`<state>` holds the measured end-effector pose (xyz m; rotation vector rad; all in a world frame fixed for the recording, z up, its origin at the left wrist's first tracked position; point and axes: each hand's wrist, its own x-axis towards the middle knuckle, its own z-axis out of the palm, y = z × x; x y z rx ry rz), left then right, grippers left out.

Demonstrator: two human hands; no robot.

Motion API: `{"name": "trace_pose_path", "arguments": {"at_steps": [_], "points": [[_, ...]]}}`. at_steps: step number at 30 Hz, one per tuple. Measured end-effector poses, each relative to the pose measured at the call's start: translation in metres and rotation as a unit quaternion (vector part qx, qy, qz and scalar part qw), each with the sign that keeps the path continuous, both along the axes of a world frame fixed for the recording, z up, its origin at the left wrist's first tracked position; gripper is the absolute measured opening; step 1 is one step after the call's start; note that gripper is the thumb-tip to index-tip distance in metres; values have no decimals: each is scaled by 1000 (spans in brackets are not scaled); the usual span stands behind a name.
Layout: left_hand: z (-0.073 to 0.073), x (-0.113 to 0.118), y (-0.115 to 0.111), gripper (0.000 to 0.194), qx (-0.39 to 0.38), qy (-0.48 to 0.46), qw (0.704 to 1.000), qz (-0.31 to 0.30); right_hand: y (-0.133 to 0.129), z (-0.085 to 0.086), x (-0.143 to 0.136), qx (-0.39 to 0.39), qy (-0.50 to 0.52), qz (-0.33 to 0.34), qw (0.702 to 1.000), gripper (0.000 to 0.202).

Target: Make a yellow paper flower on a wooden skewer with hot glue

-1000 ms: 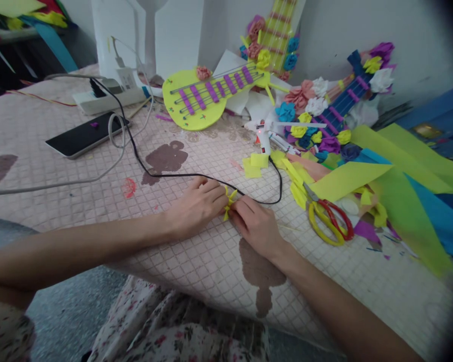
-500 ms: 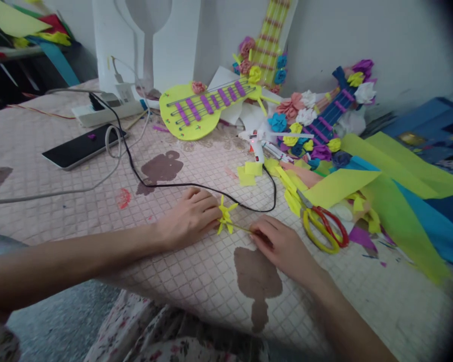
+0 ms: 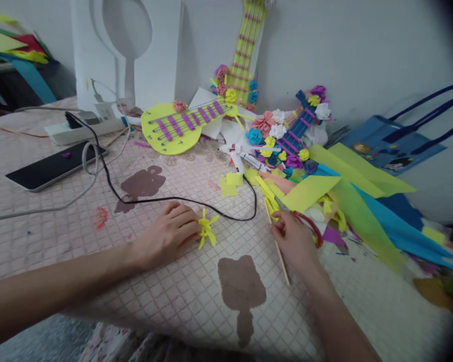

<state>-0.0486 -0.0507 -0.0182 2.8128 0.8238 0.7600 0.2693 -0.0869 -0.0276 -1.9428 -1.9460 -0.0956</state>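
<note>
My left hand (image 3: pixel 169 234) rests on the table cover, its fingers closed on a small yellow paper flower (image 3: pixel 207 229) with narrow, spread petals. To the right, my right hand (image 3: pixel 294 241) has its fingertips pinched at a thin wooden stick (image 3: pixel 282 259), which slants across the quilted cover. Just behind that hand are scissors, their red handle (image 3: pixel 312 224) partly showing and the rest covered by the hand and paper. Yellow paper strips (image 3: pixel 270 196) lie beyond the fingertips.
A white glue gun (image 3: pixel 236 158) stands at the middle back, its black cord (image 3: pixel 166 199) looping across the table. Behind it are a yellow paper guitar (image 3: pixel 173 143) and a blue flowered one (image 3: pixel 296 133). A phone (image 3: pixel 53 168) lies left; coloured paper sheets (image 3: pixel 347 206) spread right.
My right hand has moved right, away from the flower to beside the scissors, with the stick now apart from the flower. My left hand keeps the flower. The camera view has shifted.
</note>
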Motion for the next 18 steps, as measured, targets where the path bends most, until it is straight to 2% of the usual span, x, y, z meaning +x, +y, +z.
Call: {"name": "trace_pose_path", "arguments": {"at_steps": [4, 8, 12, 14, 16, 18], "points": [[2, -6, 3, 16, 15, -6, 1000, -10, 7, -2, 0, 32, -31, 30, 999, 12], [3, -14, 5, 17, 39, -14, 999, -25, 36, 12, -4, 64, 4, 71, 995, 13], [1, -24, 4, 14, 45, 0, 998, -47, 103, 25, -18, 89, 45, 130, 986, 21], [1, -28, 3, 13, 45, 14, 997, -59, 142, 26, -28, 72, 67, 125, 987, 26], [1, -31, 3, 14, 46, 22, 996, -67, 175, 24, -38, 19, 100, 113, 988, 31], [1, -33, 3, 15, 48, 23, 996, -72, 198, 20, -46, -44, 113, 109, 987, 28]]}}
